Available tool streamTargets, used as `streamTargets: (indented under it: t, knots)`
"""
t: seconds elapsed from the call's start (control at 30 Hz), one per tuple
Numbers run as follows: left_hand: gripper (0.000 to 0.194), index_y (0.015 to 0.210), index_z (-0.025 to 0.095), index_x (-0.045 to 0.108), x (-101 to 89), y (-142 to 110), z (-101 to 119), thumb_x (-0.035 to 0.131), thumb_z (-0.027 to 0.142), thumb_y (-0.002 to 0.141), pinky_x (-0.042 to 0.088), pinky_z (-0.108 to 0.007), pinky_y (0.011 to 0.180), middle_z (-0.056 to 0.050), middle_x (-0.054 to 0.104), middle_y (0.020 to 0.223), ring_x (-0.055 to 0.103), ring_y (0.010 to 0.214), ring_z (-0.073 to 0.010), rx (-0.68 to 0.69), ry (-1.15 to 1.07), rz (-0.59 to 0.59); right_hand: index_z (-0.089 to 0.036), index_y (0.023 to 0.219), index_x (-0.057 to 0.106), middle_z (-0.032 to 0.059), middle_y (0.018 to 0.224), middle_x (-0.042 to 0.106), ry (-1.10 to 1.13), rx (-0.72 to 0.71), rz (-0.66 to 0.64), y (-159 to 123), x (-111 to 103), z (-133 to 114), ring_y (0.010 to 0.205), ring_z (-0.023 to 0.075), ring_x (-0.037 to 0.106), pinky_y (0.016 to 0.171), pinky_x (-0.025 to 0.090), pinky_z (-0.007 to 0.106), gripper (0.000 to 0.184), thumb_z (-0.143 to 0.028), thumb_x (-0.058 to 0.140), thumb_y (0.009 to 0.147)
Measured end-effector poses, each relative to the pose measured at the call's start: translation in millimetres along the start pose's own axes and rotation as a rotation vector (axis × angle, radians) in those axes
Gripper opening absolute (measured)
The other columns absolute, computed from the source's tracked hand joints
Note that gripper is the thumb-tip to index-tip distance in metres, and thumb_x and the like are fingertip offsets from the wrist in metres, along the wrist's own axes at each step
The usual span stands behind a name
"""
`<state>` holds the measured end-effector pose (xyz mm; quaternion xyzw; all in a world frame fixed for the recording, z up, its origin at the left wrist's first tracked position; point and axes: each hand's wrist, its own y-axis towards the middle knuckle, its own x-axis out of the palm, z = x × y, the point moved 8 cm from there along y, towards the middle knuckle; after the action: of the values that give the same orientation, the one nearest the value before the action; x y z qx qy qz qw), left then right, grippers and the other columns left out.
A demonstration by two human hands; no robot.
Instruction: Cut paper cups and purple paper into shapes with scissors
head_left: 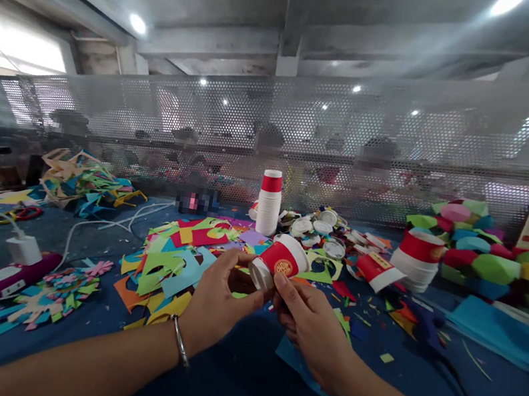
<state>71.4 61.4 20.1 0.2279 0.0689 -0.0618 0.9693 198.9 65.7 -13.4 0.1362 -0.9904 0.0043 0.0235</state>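
A red-and-white paper cup (287, 259) with a round yellow emblem is tilted sideways between my two hands above the blue table. My left hand (221, 292) wears a silver bangle and closes its fingers and thumb around the cup's left end. Pressed against the cup's lower side is the thumb of my right hand (309, 310); its other fingers curl underneath, partly hidden. Behind the cup stands a tall stack of paper cups (269, 209). Cut colored paper scraps (176, 268) lie to the left of my hands.
Right of centre sit a tipped red cup (379, 271) and a short cup stack (416, 260). Round lids and scraps (325, 225) are heaped behind. A purple power strip (18, 275) with white cables lies left. A dark cable (461, 386) runs along the right. A perforated metal screen (236, 126) borders the back.
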Motion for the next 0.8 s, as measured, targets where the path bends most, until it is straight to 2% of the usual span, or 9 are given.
streamTargets:
  t: [0.37, 0.53, 0.8]
  knots:
    - [0.042, 0.115, 0.024, 0.053, -4.8, 0.4, 4.2, 0.073, 0.035, 0.08, 0.056, -0.027, 0.068, -0.003, 0.064, 0.105, 0.068, 0.085, -0.0163, 0.063, 0.174, 0.045, -0.018, 0.067, 0.049, -0.0092, 0.05, 0.031, 0.011, -0.014, -0.002, 1.4, -2.4, -1.1, 0.042, 0.0035, 0.023, 0.039, 0.015, 0.018, 0.049, -0.063, 0.056, 0.087]
    - [0.041, 0.114, 0.025, 0.053, -5.4, 0.5, 4.5, 0.073, 0.033, 0.079, 0.058, -0.029, 0.072, -0.003, 0.063, 0.104, 0.068, 0.085, -0.0159, 0.095, 0.211, 0.051, -0.018, 0.068, 0.049, -0.0097, 0.049, 0.031, 0.021, -0.012, -0.01, 1.6, -3.2, -0.3, 0.041, 0.0032, 0.021, 0.038, 0.014, 0.018, 0.049, -0.063, 0.057, 0.086]
    - [0.052, 0.121, 0.027, 0.049, -9.7, 2.1, -5.0, 0.074, 0.033, 0.076, 0.056, -0.028, 0.061, -0.005, 0.059, 0.112, 0.069, 0.078, -0.0166, 0.016, 0.152, 0.073, -0.018, 0.065, 0.048, -0.0096, 0.048, 0.029, -0.003, -0.017, -0.024, 3.3, -1.2, -1.3, 0.041, 0.0041, 0.021, 0.039, 0.013, 0.019, 0.049, -0.062, 0.056, 0.086]
